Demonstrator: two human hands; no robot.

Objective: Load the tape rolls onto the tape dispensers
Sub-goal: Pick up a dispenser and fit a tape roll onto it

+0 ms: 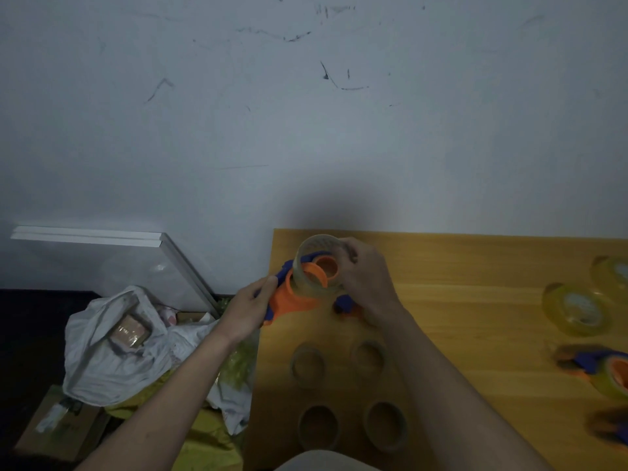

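Note:
My left hand (249, 309) grips the handle of an orange and blue tape dispenser (289, 297), held above the left end of the wooden table (458, 266). My right hand (365, 275) holds a clear tape roll (314, 263) around the dispenser's orange hub. Several empty cardboard cores (307, 365) lie on the table in front of me. Two yellowish tape rolls (576, 309) lie at the right. A loaded dispenser (601, 367) sits at the right edge, and another dispenser (611, 424) is blurred below it.
A white plastic bag (112, 345) with a wrapped packet lies on the floor to the left, beside yellow bags and a cardboard box (57, 426). A white board (102, 253) leans against the scuffed wall behind.

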